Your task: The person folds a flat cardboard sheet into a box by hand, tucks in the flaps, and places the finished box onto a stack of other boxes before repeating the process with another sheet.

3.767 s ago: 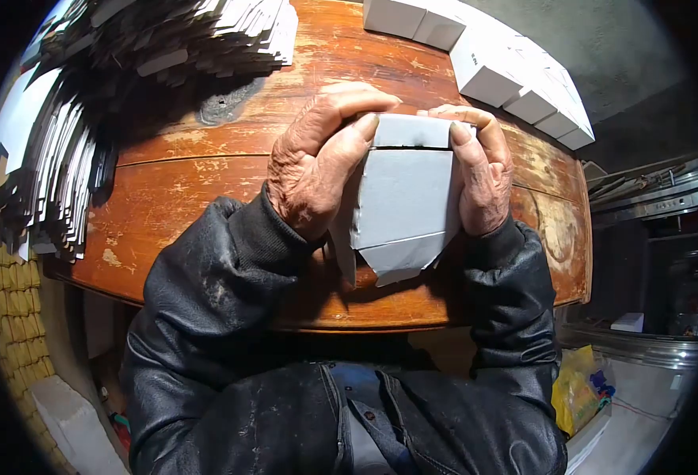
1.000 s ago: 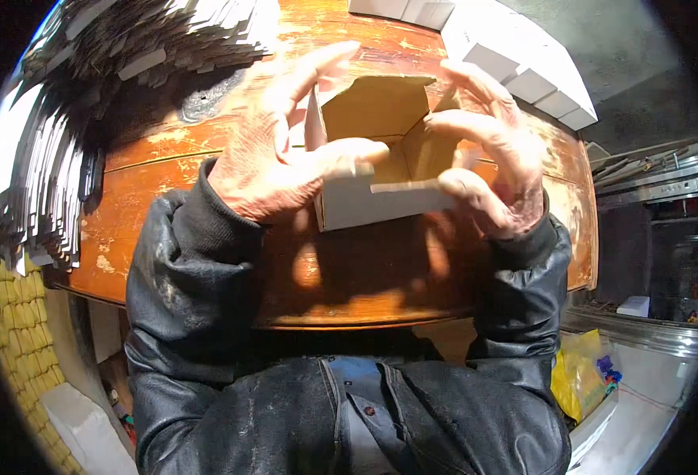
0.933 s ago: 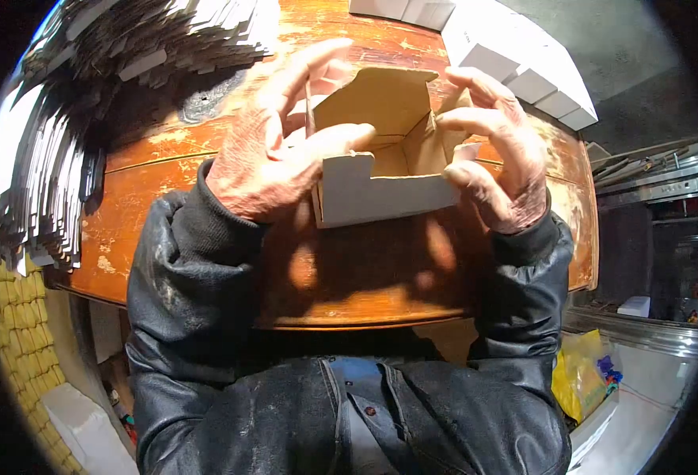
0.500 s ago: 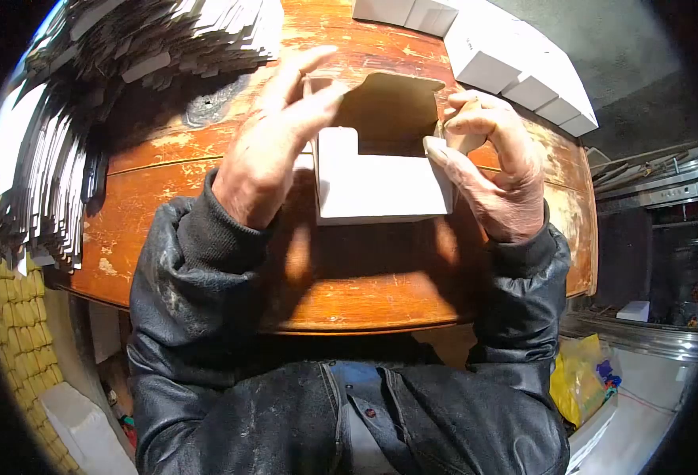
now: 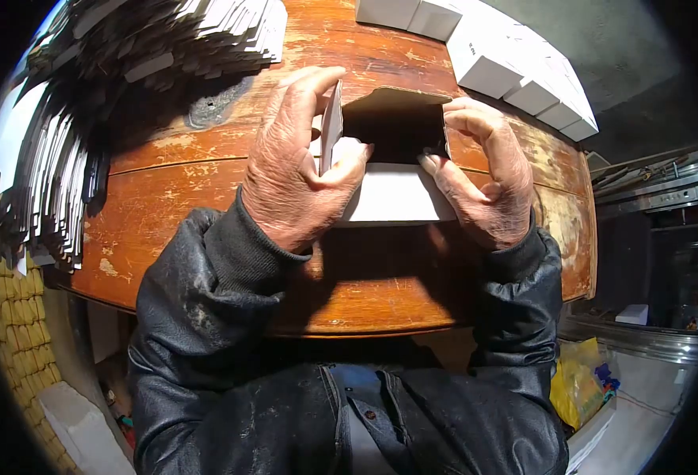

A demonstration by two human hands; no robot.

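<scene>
A partly folded white cardboard box (image 5: 396, 195) stands at the middle of the table, its plain brown inside facing up and a flap raised at the back. My left hand (image 5: 293, 162) pinches the box's left wall, thumb bent over the front corner and fingers behind the upright side flap. On the other side, my right hand (image 5: 493, 170) grips the right wall, its thumb inside the front edge and the fingers outside. The bottom of the box is in dark shadow.
Thick stacks of flat cardboard blanks (image 5: 230, 36) fill the table's back left. Several finished white boxes (image 5: 487, 75) stand in a row along the back right. The worn wooden table (image 5: 167, 253) has its front edge close to my body.
My left hand has come down and inward, from loosely spread beside the box to closed on its left wall. My right hand stays at the right wall, its thumb slightly lower.
</scene>
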